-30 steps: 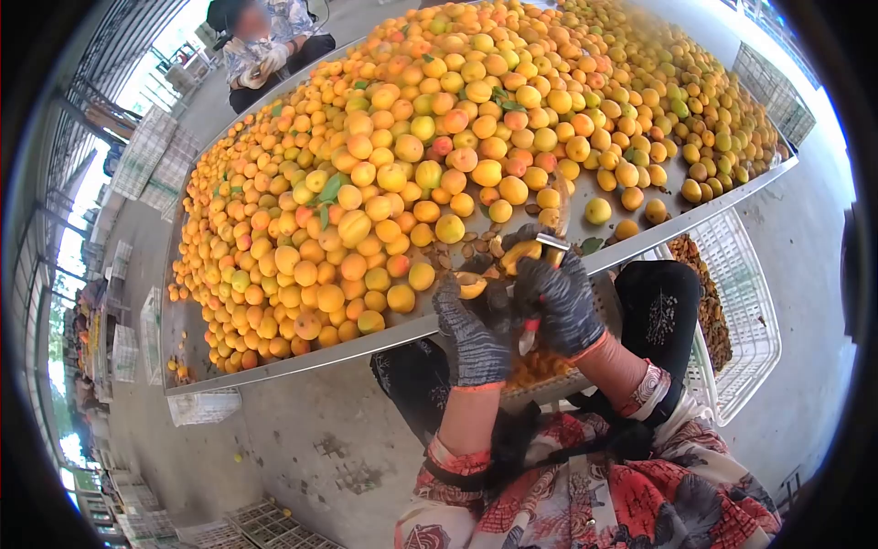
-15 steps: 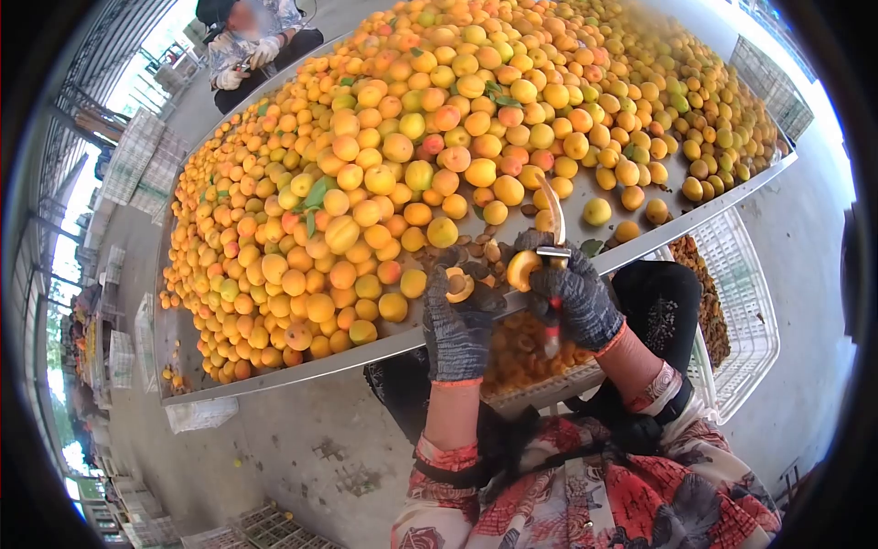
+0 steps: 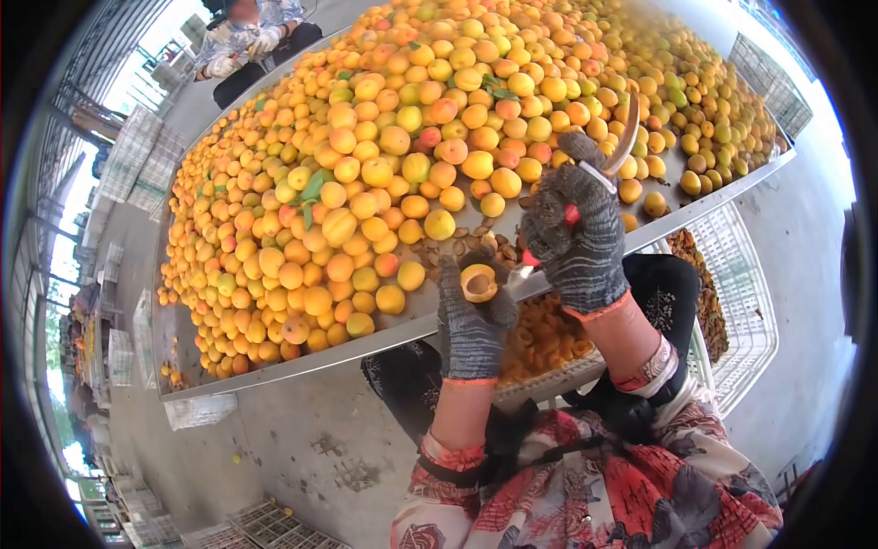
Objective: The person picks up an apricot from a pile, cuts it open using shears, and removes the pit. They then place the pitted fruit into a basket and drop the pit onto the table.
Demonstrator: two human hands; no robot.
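Observation:
My left hand [image 3: 473,316], in a dark grey knit glove, is closed around an apricot half [image 3: 478,283]. The half's hollow cut face points up. My right hand [image 3: 578,229], in a matching glove, grips a curved knife [image 3: 626,137] with its blade pointing up and away over the fruit. Bits of the knife's red handle show between the fingers and below the fist. Brown apricot pits [image 3: 485,242] lie on the metal table just beyond my left hand. Between my arms and under the table edge sits a crate of apricot halves [image 3: 541,340].
A large heap of whole apricots [image 3: 366,174] covers much of the metal table [image 3: 302,373]. White plastic crates [image 3: 745,311] stand at the right, one holding brown pits [image 3: 706,306]. Another gloved person [image 3: 247,50] sits at the far left. Stacked crates [image 3: 137,165] line the left side.
My right hand has moved up and right with the knife, and the apricot half beside it is gone from view. My left hand has shifted slightly right, turning its half upward.

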